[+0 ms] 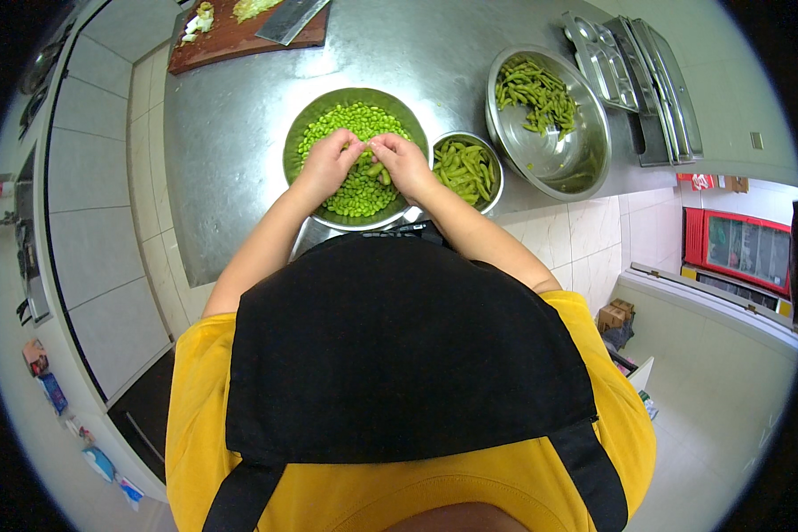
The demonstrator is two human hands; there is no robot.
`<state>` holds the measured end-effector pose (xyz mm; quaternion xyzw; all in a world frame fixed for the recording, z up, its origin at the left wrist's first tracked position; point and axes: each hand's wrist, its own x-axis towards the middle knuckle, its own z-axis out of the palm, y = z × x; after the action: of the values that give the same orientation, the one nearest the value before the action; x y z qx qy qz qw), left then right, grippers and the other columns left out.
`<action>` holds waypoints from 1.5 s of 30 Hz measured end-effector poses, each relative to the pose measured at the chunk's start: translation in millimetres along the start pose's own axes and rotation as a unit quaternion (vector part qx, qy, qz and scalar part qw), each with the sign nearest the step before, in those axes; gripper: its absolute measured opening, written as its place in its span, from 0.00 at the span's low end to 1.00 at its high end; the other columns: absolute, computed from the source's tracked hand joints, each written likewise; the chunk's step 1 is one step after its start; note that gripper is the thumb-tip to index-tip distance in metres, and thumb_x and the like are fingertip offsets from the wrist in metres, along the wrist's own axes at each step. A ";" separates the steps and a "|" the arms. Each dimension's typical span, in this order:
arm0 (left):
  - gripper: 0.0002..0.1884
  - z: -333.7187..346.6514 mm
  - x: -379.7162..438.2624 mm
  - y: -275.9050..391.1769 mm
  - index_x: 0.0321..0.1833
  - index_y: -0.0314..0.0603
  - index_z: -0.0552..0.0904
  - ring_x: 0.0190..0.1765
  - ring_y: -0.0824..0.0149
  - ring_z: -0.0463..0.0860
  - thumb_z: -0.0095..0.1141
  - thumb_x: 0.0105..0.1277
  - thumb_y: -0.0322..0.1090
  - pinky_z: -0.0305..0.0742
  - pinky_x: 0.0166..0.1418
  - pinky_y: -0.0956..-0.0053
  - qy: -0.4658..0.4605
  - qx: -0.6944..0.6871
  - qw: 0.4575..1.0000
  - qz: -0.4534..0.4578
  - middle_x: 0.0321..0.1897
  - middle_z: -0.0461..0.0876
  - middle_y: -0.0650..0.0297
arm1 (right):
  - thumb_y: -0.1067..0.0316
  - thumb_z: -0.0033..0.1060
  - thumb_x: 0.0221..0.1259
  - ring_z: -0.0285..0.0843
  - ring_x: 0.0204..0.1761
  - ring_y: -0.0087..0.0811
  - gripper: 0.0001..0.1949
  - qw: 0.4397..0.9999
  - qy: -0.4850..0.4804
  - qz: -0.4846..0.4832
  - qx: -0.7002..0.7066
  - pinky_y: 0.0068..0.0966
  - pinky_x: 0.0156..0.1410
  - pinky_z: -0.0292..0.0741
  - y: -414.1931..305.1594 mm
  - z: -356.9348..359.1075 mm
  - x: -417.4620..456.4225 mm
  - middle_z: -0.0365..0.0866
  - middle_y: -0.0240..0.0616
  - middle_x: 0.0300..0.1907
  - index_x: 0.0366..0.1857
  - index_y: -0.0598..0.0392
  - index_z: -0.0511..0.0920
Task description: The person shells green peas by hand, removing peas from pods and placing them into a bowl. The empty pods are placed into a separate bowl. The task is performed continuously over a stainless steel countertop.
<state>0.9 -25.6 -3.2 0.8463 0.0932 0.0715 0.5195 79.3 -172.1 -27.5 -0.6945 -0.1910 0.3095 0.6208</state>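
Over a wide metal bowl [356, 95] of shelled green beans [362, 203], my two hands meet at the fingertips. My left hand [329, 159] pinches with thumb and forefinger at a green soybean pod, mostly hidden by the fingers. In my right hand [402, 166], several green pods [378, 173] are tucked under the palm while its thumb and forefinger touch the left fingertips. Close by on the right, a smaller metal bowl [502, 183] holds whole pods [465, 169]. Beyond it, a large steel basin [515, 133] contains more pods [538, 96], heaped toward its far side.
The stainless steel table [226, 159] has its left edge beside a tiled floor. At the far left, a wooden chopping board [239, 50] bears a cleaver [289, 23] and chopped pale pieces [199, 23]. Metal compartment trays [605, 63] stand at the far right, behind the basin.
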 end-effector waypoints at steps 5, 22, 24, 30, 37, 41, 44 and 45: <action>0.10 4.8 -1.4 -0.2 0.36 0.38 0.74 0.30 0.72 0.72 0.49 0.66 0.39 0.68 0.33 0.76 0.028 -0.040 0.999 -0.019 0.25 0.75 0.64 | 0.63 0.58 0.59 0.71 0.32 0.22 0.10 1.000 -0.009 -0.018 -0.013 0.20 0.39 0.70 -11.6 1.4 -2.1 0.78 0.33 0.30 0.38 0.58 0.77; 0.03 -13.6 -3.5 -5.0 0.38 0.46 0.74 0.31 0.77 0.72 0.49 0.67 0.35 0.66 0.31 0.82 -0.021 -0.480 0.847 -0.227 0.31 0.75 0.67 | 0.63 0.64 0.53 0.73 0.39 0.26 0.19 0.987 -0.032 -0.002 -0.159 0.23 0.45 0.71 -21.5 -10.2 -8.4 0.77 0.37 0.36 0.49 0.54 0.76; 0.02 -13.4 -4.5 -12.3 0.38 0.46 0.73 0.32 0.76 0.72 0.48 0.66 0.33 0.67 0.32 0.81 -0.045 -0.524 0.819 -0.229 0.32 0.76 0.66 | 0.63 0.65 0.52 0.72 0.39 0.26 0.21 0.989 -0.041 -0.009 -0.139 0.23 0.45 0.71 -22.2 -9.8 -9.2 0.75 0.36 0.35 0.52 0.53 0.74; 0.05 -3.8 -5.8 -8.1 0.41 0.42 0.75 0.37 0.72 0.75 0.49 0.65 0.30 0.72 0.38 0.78 -0.054 -0.330 0.919 -0.211 0.36 0.77 0.64 | 0.65 0.64 0.51 0.73 0.43 0.29 0.27 0.991 -0.083 0.031 -0.098 0.25 0.49 0.71 -29.7 -9.7 -8.4 0.76 0.40 0.39 0.57 0.55 0.69; 0.11 -1.0 1.6 10.7 0.46 0.38 0.79 0.41 0.65 0.80 0.52 0.63 0.31 0.72 0.46 0.74 -0.070 0.038 0.995 0.059 0.39 0.82 0.57 | 0.66 0.63 0.48 0.74 0.52 0.40 0.31 0.976 -0.081 -0.106 -0.172 0.28 0.56 0.70 -25.4 -9.7 -5.1 0.75 0.50 0.51 0.60 0.57 0.65; 0.12 -0.9 0.4 16.3 0.48 0.37 0.78 0.42 0.64 0.80 0.51 0.63 0.30 0.73 0.46 0.73 -0.060 0.014 0.997 0.044 0.40 0.81 0.56 | 0.67 0.63 0.49 0.74 0.51 0.34 0.31 0.978 -0.092 -0.108 -0.155 0.26 0.56 0.69 -24.2 -9.6 -5.0 0.75 0.47 0.50 0.61 0.58 0.63; 0.12 -1.8 2.4 17.4 0.49 0.37 0.78 0.42 0.66 0.80 0.50 0.63 0.30 0.73 0.47 0.74 -0.058 -0.080 0.993 -0.060 0.40 0.82 0.57 | 0.68 0.62 0.50 0.72 0.51 0.29 0.31 0.990 -0.118 -0.040 -0.064 0.24 0.56 0.69 -26.4 -8.6 -4.4 0.75 0.45 0.49 0.61 0.59 0.63; 0.13 -2.6 3.3 16.2 0.49 0.37 0.78 0.42 0.67 0.80 0.50 0.63 0.30 0.73 0.47 0.75 -0.057 -0.115 0.987 -0.099 0.40 0.82 0.57 | 0.68 0.62 0.51 0.72 0.51 0.28 0.31 0.991 -0.123 -0.043 -0.041 0.23 0.56 0.69 -25.2 -7.8 -4.0 0.75 0.44 0.49 0.61 0.59 0.63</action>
<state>4.9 -29.7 12.5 0.7703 0.1383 -0.0184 0.6222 84.5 -176.6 -1.7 -0.6672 -0.3078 0.3576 0.5764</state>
